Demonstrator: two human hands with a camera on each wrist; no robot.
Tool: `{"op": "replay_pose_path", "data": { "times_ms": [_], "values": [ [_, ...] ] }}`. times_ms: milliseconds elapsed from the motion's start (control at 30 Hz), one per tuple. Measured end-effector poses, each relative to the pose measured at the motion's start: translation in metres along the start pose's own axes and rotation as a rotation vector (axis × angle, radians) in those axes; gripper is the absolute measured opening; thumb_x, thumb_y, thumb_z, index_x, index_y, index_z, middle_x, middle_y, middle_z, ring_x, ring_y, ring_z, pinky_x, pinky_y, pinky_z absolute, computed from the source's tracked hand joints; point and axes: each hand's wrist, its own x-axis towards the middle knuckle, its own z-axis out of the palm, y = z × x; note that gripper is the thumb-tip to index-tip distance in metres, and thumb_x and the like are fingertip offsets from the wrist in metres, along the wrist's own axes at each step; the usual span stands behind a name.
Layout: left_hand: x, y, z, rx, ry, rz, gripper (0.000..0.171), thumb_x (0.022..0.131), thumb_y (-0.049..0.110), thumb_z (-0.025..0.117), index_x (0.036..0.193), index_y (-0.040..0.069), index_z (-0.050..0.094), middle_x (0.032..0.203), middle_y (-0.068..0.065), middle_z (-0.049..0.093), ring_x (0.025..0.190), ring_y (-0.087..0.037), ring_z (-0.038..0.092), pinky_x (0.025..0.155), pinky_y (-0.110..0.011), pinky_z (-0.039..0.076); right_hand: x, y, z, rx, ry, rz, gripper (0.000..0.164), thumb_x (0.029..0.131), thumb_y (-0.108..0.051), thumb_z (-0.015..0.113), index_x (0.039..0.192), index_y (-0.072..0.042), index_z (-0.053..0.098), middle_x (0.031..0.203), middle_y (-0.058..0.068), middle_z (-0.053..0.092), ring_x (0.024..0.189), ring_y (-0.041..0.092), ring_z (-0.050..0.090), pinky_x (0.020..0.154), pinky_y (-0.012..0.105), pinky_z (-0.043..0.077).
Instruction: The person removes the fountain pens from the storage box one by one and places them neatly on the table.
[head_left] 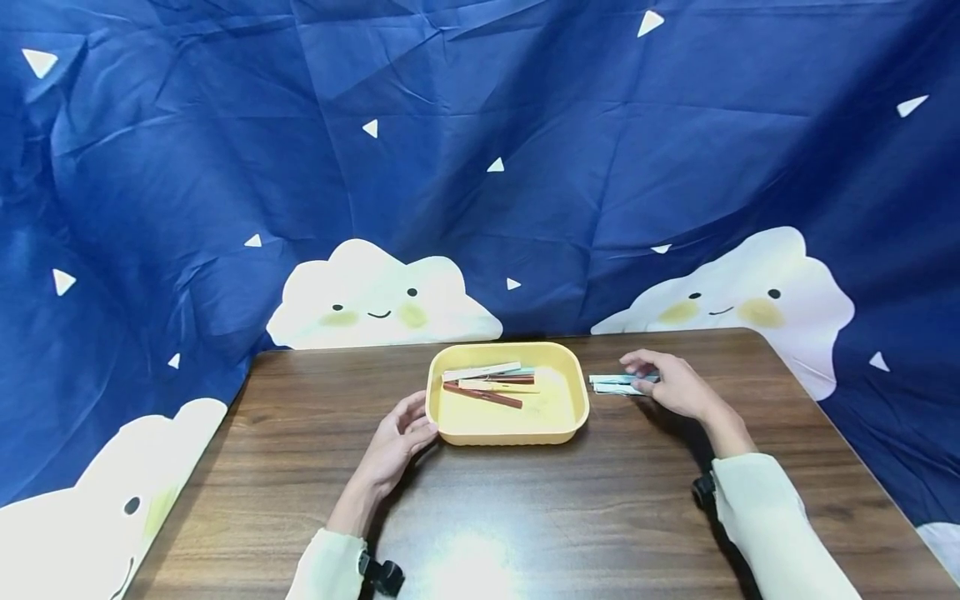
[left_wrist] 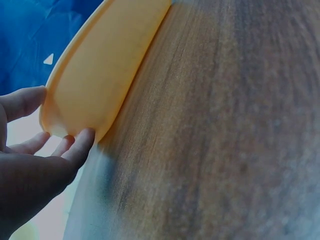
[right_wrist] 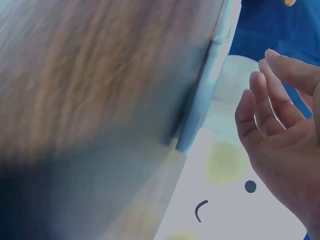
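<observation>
A yellow tray [head_left: 551,429] stands on the table with several slim clothespins [head_left: 487,392] in white, red, yellow and pale blue lying in its left half. My left hand [head_left: 399,437] rests its fingertips against the outside of the tray's left end. In the left wrist view those fingers spread over the outer wall [left_wrist: 95,75]. To the right of the tray, pale blue clothespins [head_left: 611,383] lie close together on the table. Over their right end hovers my right hand [head_left: 675,387], its fingers loosely bent. The right wrist view has a gap between that hand and a blue clothespin [right_wrist: 205,95].
A brown wooden table [head_left: 540,500] bears the tray and the clothespins. Behind its far edge hangs a blue cloth [head_left: 480,208] with smiling white clouds and small white triangles. A wrist camera [head_left: 384,577] sits on my left wrist, another [head_left: 703,490] on my right.
</observation>
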Motion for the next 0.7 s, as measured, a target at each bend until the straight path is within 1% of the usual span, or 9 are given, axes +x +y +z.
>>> {"op": "replay_pose_path", "data": {
  "times_ms": [133, 267, 367, 533, 700],
  "values": [
    [0.000, 0.000, 0.000, 0.000, -0.001, -0.001, 0.070, 0.093, -0.008, 0.062, 0.155, -0.003, 0.029, 0.152, -0.029, 0.036, 0.134, -0.038, 0.043, 0.100, -0.032, 0.052, 0.003, -0.009, 0.001, 0.037, -0.004, -0.008, 0.039, 0.088, 0.007, 0.069, 0.127, 0.006, 0.061, 0.111, 0.023, 0.070, 0.101, 0.037, 0.065, 0.090, 0.056, 0.053],
    [0.000, 0.000, -0.001, 0.000, 0.002, 0.002, 0.069, 0.093, -0.009, 0.061, 0.155, -0.003, 0.030, 0.151, -0.029, 0.037, 0.133, -0.037, 0.044, 0.100, -0.033, 0.052, 0.005, -0.018, 0.002, 0.064, -0.005, -0.007, 0.040, 0.089, 0.003, 0.071, 0.128, 0.005, 0.061, 0.115, 0.026, 0.067, 0.105, 0.041, 0.063, 0.091, 0.055, 0.053],
    [0.000, 0.000, -0.002, 0.000, 0.006, 0.006, 0.069, 0.093, -0.009, 0.061, 0.154, -0.003, 0.031, 0.150, -0.029, 0.038, 0.133, -0.037, 0.044, 0.100, -0.033, 0.052, 0.006, -0.024, 0.004, 0.094, 0.003, -0.007, 0.043, 0.089, 0.000, 0.073, 0.129, 0.005, 0.060, 0.117, 0.027, 0.066, 0.107, 0.042, 0.062, 0.092, 0.055, 0.052],
    [0.000, 0.000, -0.002, -0.002, 0.000, 0.005, 0.070, 0.093, -0.009, 0.062, 0.155, -0.002, 0.030, 0.150, -0.029, 0.038, 0.133, -0.037, 0.044, 0.100, -0.032, 0.052, 0.008, -0.031, 0.007, 0.141, 0.015, -0.017, 0.046, 0.088, 0.000, 0.075, 0.131, 0.005, 0.058, 0.119, 0.028, 0.065, 0.109, 0.042, 0.062, 0.094, 0.053, 0.052],
    [0.001, 0.000, -0.001, 0.000, -0.003, 0.006, 0.070, 0.093, -0.009, 0.062, 0.155, -0.002, 0.030, 0.150, -0.029, 0.038, 0.132, -0.036, 0.045, 0.098, -0.030, 0.053, 0.010, -0.037, 0.008, 0.162, 0.010, -0.032, 0.052, 0.087, -0.001, 0.077, 0.135, 0.004, 0.056, 0.123, 0.028, 0.063, 0.111, 0.041, 0.061, 0.091, 0.051, 0.053]
  ]
}}
